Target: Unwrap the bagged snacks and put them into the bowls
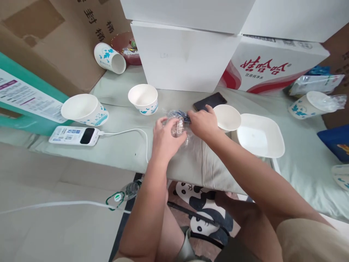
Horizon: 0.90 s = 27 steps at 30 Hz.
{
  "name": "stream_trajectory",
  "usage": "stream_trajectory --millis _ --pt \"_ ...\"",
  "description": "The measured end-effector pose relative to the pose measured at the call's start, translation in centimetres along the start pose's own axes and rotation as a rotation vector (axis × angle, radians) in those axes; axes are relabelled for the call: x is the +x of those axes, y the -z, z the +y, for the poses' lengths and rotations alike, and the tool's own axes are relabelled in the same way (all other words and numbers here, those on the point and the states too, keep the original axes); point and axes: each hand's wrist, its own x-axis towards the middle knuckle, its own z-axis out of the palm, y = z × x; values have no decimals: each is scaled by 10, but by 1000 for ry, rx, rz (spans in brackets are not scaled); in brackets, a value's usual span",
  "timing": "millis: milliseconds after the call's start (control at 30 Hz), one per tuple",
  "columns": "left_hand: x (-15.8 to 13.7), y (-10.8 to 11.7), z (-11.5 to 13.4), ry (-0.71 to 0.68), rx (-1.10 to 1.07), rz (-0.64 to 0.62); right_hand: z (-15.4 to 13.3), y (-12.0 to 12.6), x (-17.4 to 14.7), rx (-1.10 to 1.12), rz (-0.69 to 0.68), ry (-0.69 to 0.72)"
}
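Observation:
My left hand (166, 142) is curled around a crinkled clear plastic packet (179, 125), thumb and forefinger on either side of it. What the packet contains is too small to make out. From the right, my right hand (203, 123) has its fingertips closed on a dark blue strip-like piece (185, 115) at the packet's upper edge. Just behind that hand lies a black phone (209, 102). A white paper bowl (227, 117) stands close to the right wrist, beside a square white tub (260, 134).
On the cloth-covered surface stand two paper bowls (143, 99) (85, 109) at left. A white power bank (75, 135) trails a white cable (141, 131). White boxes (182, 56) form a wall behind. A paper cup (110, 58) lies tipped over. Another bowl (308, 104) holds plastic at right.

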Motion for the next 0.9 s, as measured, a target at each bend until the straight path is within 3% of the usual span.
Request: stream_trajectory --millis 67,133,233,333,400,467,533,600,667,767,800,833,900 --pt "-1 -2 -4 20 -6 -109 4 5 4 -14 10 -11" --pt "0 -3 -7 26 -21 -137 9 15 2 13 44 -39" --pt "3 -4 -13 42 -49 -84 17 31 -9 121 112 -130" --pt "9 -2 -24 75 -83 7 30 36 -37 330 309 -227" --pt "13 1 -30 102 -92 77 42 32 -65 593 436 -319" --pt "14 5 -30 92 -87 195 52 23 -97 962 461 -429" --pt "11 5 -21 -24 -122 352 58 9 -126 1335 436 -505" --pt "2 -1 -3 -222 -254 415 59 -6 -147 1598 433 -533" --pt "-11 -14 16 -337 -468 230 56 -21 -160 1740 461 -543" --pt "-30 -40 38 -209 -687 -254 48 -38 -172 1832 440 -538" --pt "-34 -48 42 -181 -705 -360 45 -42 -176 1837 399 -522" --pt "-38 -55 44 -174 -703 -415 43 -45 -179 1833 355 -502" --pt "-43 -63 46 -232 -655 -401 40 -48 -185 1806 313 -462"
